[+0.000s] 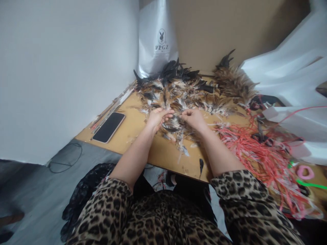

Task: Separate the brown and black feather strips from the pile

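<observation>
Over the middle of the table, my left hand point(160, 118) has its thumb and fingers pressed together on what looks like a feather. Close by on the right, my right hand point(193, 119) pinches at the same spot with thumb and forefinger; its fingertips are blurred and the exact grip is hard to see. Just below and between both hands lies a small grey-and-white feather clump point(172, 125). A large heap of brown, black and white feathers point(176, 85) spreads behind them. Loose white feather bits point(183, 149) are scattered toward the front edge.
A phone point(109, 127) lies at the left of the table point(133, 136). On the right are tangled red plastic strings point(250, 149), a pink ring point(305, 172) and white bags point(288, 75). A printed white bag point(158, 44) stands behind, beside a pale wall point(68, 68).
</observation>
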Tool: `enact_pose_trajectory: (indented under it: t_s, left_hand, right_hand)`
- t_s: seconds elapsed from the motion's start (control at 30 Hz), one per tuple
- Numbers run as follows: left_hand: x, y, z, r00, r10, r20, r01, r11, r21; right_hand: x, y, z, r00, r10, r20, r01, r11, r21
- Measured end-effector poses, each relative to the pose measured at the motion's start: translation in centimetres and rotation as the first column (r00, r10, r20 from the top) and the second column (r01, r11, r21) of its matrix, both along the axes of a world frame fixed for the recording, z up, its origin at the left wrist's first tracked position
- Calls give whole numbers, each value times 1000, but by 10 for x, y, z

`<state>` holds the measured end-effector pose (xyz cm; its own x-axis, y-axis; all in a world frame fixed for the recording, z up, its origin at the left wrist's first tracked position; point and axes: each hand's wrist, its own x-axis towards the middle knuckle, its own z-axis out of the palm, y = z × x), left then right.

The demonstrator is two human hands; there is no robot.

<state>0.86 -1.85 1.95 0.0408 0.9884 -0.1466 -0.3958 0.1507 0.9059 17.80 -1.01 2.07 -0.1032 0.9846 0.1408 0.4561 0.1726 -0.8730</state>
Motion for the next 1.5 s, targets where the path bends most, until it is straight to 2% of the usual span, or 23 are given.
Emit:
enact_pose_trajectory:
  t_s: [0.07, 0.13, 0.2, 0.27, 0.37, 0.67, 0.93, 1.03, 1.17, 1.27, 1.4, 1.5]
  left_hand:
    - [1, -1, 0, 1000, -19, -1, 19, 1000, -14]
    - [2, -2, 0, 999, -49, -4, 49, 999, -17]
    - [3, -3, -1, 997, -82, -10, 81, 997, -13]
    - [5, -4, -3, 993, -121, -15, 121, 993, -6]
    - [6, -4, -5, 985, -170, -32, 170, 985, -4]
    - [9, -6, -6, 978, -198, -57, 199, 980, 9]
    - [10, -7, -5, 985, -167, -52, 169, 985, 30]
    - [9, -6, -5, 988, -146, -43, 148, 989, 31]
    - [7, -3, -8, 990, -142, -3, 142, 990, 17]
    - [6, -2, -8, 986, -156, 51, 156, 988, 2]
    - [4, -3, -4, 972, -199, 125, 205, 978, -39]
    - [3, -5, -1, 952, -250, 178, 262, 964, -49]
  right_hand:
    - [1, -2, 6, 965, -20, -261, 0, 997, -76]
    - [-1, -5, 12, 884, -36, -466, -47, 985, -166]
    - [-5, -7, 15, 805, -45, -592, -110, 969, -222]
    - [-11, -9, 16, 754, -53, -654, -127, 966, -225]
    - [-19, -10, 12, 740, -72, -668, -91, 974, -206]
    - [-30, -10, 3, 803, -126, -582, 60, 990, -131]
    - [-35, -12, 0, 795, -132, -592, 59, 988, -141]
    - [-30, -11, 4, 735, -148, -661, 50, 985, -165]
    - [-20, -7, 13, 584, -186, -790, 76, 982, -175]
    - [-16, -6, 13, 576, -162, -802, 23, 983, -182]
    - [-19, -9, 7, 668, -27, -743, -154, 973, -174]
    - [-21, -10, 5, 716, 48, -697, -215, 964, -154]
